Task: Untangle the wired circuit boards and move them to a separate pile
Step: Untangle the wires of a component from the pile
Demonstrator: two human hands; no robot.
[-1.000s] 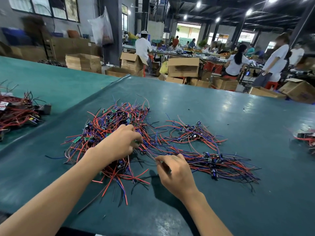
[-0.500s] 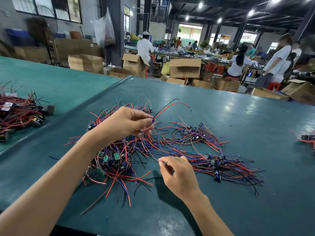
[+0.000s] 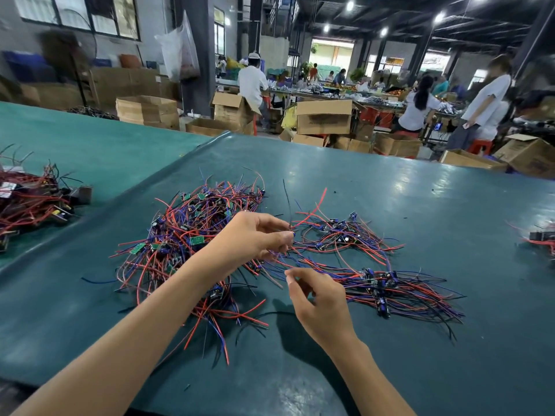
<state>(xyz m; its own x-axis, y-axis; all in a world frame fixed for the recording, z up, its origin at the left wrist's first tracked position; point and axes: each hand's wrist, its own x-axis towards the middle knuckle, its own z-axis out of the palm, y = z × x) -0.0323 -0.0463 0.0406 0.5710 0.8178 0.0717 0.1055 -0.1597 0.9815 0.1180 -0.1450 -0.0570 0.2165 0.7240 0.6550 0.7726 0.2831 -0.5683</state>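
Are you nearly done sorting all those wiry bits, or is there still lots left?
Roughly halfway, I'd guess. Done: a far bunch and a near bunch lie combed out on the right of the table. In hand: the left hand pinches red and black wires; the right hand pinches another strand. Left: the big tangled heap on the left.
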